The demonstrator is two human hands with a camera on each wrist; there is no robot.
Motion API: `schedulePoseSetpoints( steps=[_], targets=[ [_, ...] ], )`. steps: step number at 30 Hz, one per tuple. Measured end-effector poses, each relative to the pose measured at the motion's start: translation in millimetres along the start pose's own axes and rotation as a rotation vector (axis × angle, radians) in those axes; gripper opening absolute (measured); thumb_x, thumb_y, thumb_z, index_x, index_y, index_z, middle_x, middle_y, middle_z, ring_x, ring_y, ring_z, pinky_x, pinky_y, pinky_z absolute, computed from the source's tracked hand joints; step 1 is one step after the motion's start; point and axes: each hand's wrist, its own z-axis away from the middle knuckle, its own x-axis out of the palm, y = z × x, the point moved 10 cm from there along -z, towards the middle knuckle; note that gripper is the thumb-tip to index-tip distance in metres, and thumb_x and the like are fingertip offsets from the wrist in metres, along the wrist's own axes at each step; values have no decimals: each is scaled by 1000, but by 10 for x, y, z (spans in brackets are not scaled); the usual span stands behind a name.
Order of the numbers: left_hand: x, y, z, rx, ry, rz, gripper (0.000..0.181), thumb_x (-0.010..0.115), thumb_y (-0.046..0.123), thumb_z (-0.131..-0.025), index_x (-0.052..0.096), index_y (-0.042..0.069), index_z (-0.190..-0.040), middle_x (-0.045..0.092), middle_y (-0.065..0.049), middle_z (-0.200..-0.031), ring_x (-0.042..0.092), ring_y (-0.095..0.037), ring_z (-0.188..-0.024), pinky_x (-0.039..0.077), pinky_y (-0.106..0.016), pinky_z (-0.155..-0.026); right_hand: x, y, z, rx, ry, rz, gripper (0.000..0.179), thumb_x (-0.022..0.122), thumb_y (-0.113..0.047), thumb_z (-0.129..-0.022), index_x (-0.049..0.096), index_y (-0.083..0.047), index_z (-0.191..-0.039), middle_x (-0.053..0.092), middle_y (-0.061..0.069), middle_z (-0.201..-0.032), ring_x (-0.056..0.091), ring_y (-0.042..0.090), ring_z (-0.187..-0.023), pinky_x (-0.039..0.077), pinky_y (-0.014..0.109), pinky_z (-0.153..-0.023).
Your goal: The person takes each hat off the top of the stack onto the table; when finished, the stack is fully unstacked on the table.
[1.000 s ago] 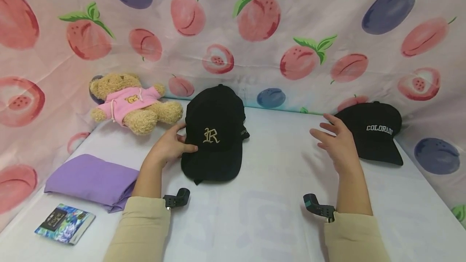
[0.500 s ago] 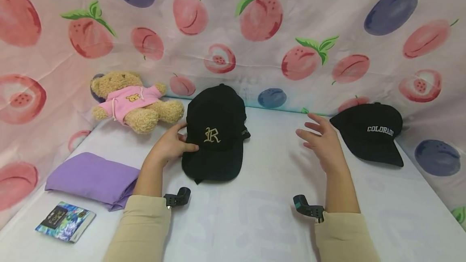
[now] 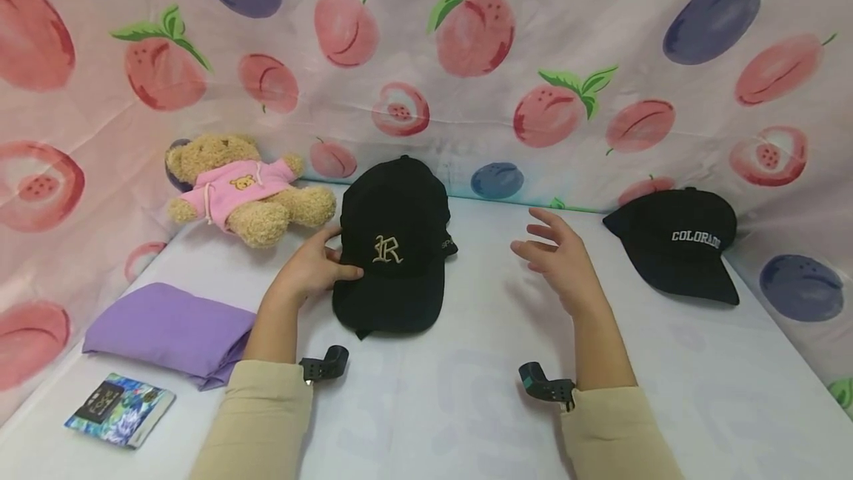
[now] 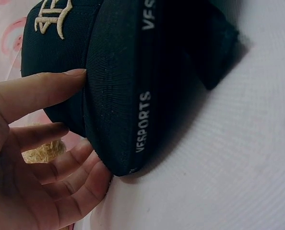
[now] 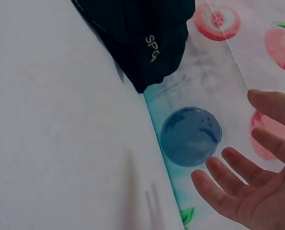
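A black baseball cap [image 3: 393,206] with a gold R emblem stands mid-table, its brim toward me. At its left side my left hand [image 3: 313,265] holds it, thumb over the base of the brim and fingers around the edge. The left wrist view shows the thumb [image 4: 61,88] lying on the cap beside the brim [image 4: 111,96], which carries white lettering. My right hand [image 3: 556,261] hovers to the right of this cap with its fingers spread and holds nothing. In the right wrist view its fingers [image 5: 238,182] are apart from the cap's side [image 5: 152,48].
A second black cap [image 3: 693,250] lettered COLORADO lies at the right. On the left are a teddy bear [image 3: 233,184] in a pink hoodie, a folded purple cloth [image 3: 166,328] and a small colourful booklet [image 3: 120,410]. A fruit-print curtain [image 3: 426,35] hangs behind the white table [image 3: 453,406].
My right hand has moved left, away from the COLORADO cap and toward the cap with the R. The left hand and its cap have stayed in place.
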Motion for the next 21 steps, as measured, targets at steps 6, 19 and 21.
schedulePoseSetpoints(
  steps=[6,19,21],
  targets=[
    [6,-4,13,-11,2,12,96,82,11,-85,26,6,-163,59,-23,-120,58,-22,-91,49,-26,-68,140,-46,-6,-16,-27,16,75,73,-29,-97,35,-26,-162,44,14,-160,50,36,-143,49,54,-109],
    [13,-8,16,-18,7,2,97,83,13,-85,26,7,-163,59,-25,-123,59,-23,-92,50,-26,-69,423,-73,-4,7,-90,6,73,73,-27,-97,38,-25,-160,44,16,-160,51,36,-142,52,53,-105],
    [15,-6,13,-15,6,3,97,83,13,-85,26,7,-163,60,-25,-123,60,-24,-92,50,-26,-69,462,-82,-3,8,-97,-7,72,73,-27,-96,39,-25,-159,44,16,-159,52,35,-141,53,52,-105]
  ],
)
